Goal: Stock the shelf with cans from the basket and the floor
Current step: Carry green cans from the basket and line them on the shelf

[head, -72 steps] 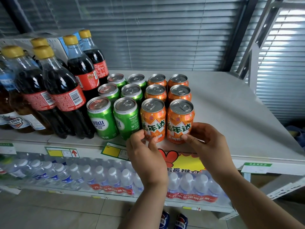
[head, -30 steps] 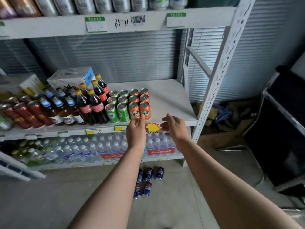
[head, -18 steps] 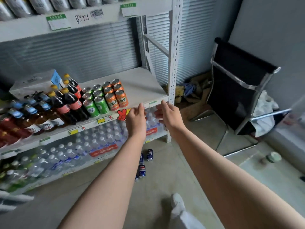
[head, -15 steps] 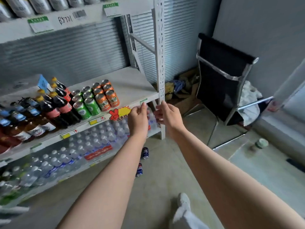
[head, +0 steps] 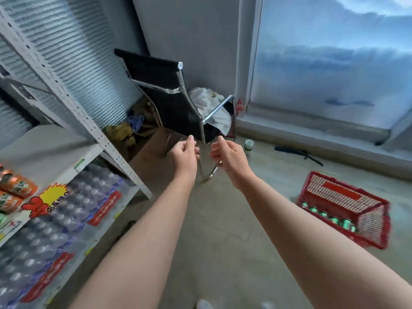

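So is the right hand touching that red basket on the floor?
Apart. The head view shows the right hand held in mid-air, empty, with open floor between it and the red basket.

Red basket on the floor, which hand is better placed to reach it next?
Probably right: the red basket sits nearer the right hand; the left hand is by the shelf. Both empty.

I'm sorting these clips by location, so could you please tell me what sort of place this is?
Probably a small shop or its stockroom: a metal shelf with a starburst promo sticker, wrapped packs of bottled water below, and a red shopping basket of green cans on the floor.
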A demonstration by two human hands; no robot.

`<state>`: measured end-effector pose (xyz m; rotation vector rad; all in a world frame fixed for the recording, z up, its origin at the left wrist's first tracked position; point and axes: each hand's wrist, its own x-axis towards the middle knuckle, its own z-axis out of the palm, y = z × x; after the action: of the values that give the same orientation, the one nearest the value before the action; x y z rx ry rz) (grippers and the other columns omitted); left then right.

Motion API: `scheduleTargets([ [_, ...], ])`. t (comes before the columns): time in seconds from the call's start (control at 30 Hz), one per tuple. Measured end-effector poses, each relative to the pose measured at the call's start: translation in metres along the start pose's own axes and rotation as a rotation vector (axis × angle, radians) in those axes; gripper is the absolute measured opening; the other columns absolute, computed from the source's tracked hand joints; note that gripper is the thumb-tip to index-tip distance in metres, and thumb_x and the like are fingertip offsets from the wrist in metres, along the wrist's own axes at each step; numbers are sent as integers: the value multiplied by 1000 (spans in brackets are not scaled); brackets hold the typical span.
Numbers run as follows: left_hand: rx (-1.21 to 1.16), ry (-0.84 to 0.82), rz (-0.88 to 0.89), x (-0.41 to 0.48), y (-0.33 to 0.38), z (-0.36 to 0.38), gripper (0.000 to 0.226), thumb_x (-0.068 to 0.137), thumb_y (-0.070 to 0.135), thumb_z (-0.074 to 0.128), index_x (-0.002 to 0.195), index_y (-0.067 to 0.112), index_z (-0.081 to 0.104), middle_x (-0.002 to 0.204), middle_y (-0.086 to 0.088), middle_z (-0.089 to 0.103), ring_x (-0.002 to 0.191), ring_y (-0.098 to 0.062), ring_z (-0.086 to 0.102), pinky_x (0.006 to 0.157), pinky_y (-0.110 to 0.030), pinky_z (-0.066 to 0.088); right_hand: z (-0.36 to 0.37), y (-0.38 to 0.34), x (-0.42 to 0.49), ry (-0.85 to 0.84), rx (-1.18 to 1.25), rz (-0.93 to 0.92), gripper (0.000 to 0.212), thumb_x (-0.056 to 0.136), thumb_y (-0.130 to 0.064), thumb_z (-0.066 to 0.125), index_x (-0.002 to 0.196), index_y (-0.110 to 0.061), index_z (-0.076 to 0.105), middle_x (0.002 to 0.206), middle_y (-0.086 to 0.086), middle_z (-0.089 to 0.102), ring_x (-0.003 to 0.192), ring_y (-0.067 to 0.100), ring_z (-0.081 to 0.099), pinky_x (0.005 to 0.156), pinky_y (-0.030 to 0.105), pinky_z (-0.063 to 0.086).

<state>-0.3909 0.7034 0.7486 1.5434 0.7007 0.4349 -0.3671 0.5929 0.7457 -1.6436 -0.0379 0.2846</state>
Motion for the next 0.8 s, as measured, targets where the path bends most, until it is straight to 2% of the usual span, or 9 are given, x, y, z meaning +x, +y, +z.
scheduleTargets([
  [0.13, 62, -156, -26, -34, -12, 99, 28, 96, 38, 52, 76, 20, 59, 71, 3, 63, 59, -15, 57, 70, -35, 48, -107, 10, -3, 149, 37, 32, 39, 103, -32, 42, 82, -11, 67, 81, 10, 68, 70, 17, 61, 64, 27, 46],
  [0.2, 78, -228, -24, -56, -18, 150, 28, 97, 37, 52, 75, 20, 59, 70, 4, 63, 58, -14, 56, 68, -33, 47, -162, 20, -6, 222, 53, 56, 38, 103, -30, 41, 92, -6, 67, 84, 10, 68, 72, 17, 61, 65, 28, 46],
  [0.3, 81, -315, -34, -84, -29, 211, 28, 98, 35, 52, 75, 19, 57, 70, 3, 62, 56, -12, 54, 60, -28, 43, -229, 37, -11, 294, 39, 96, 38, 104, -33, 39, 99, -6, 66, 88, 10, 68, 80, 20, 63, 71, 34, 49],
  [0.37, 104, -392, -45, -106, -40, 256, 29, 97, 36, 52, 75, 19, 58, 71, 4, 63, 59, -14, 56, 64, -29, 44, -277, 53, -15, 370, 41, 126, 38, 104, -34, 39, 101, -7, 66, 90, 10, 68, 80, 19, 63, 72, 34, 48],
  [0.53, 149, -568, -87, -150, -63, 338, 28, 97, 40, 52, 80, 19, 60, 74, 4, 63, 64, -13, 57, 71, -33, 46, -362, 90, -24, 555, 88, 210, 37, 103, -37, 40, 93, -14, 67, 86, 8, 69, 82, 21, 64, 80, 39, 53],
  [0.67, 195, -665, -100, -166, -75, 391, 29, 96, 40, 53, 75, 22, 58, 71, 6, 63, 69, -16, 59, 69, -32, 46, -408, 108, -17, 678, 147, 245, 38, 103, -35, 41, 89, -11, 66, 81, 6, 68, 78, 20, 64, 77, 37, 54],
  [0.8, 244, -742, -124, -161, -86, 443, 29, 96, 41, 52, 77, 21, 59, 74, 5, 64, 72, -17, 59, 66, -30, 46, -446, 122, 6, 764, 179, 271, 37, 104, -34, 40, 82, -16, 65, 79, 4, 67, 74, 17, 63, 73, 32, 53],
])
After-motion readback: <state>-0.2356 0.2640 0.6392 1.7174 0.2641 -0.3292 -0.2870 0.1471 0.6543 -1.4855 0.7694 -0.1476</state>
